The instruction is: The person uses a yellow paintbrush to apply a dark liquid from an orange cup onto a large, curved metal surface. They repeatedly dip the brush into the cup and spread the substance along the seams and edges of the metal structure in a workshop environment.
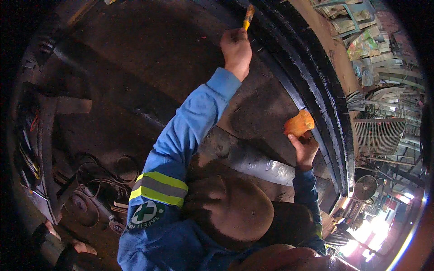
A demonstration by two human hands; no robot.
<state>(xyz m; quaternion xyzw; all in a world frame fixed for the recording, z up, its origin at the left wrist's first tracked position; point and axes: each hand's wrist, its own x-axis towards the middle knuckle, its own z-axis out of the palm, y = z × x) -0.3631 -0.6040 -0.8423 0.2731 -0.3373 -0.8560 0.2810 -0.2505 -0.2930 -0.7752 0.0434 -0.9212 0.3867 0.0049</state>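
Two hands of yours are occupied beside the black bars, which curve from the top of the view down its right side. Your left hand is at the far stretch of the bars, on their left, with the arm reaching well out and only slightly bent at the elbow. Its fingers are curled tightly round the handle of the yellow brush, the back of the hand partly toward you. The brush points away from you, its far end overlapping the bars in the view; whether it touches them, you cannot tell from here. Your left sleeve is blue, with a bright yellow and grey band round the upper arm. Your right hand is left of the nearer stretch of the bars, its arm kept much closer to you, forearm pointing away. It is partly closed on the orange cup, thumb up along the side and the other fingers mostly hidden behind. The cup tilts, its wide end toward the bars and overlapping their edge. Left of the bars, below the cup, lies a grey pipe; beyond them on the right stand a wire rack and a round fan.
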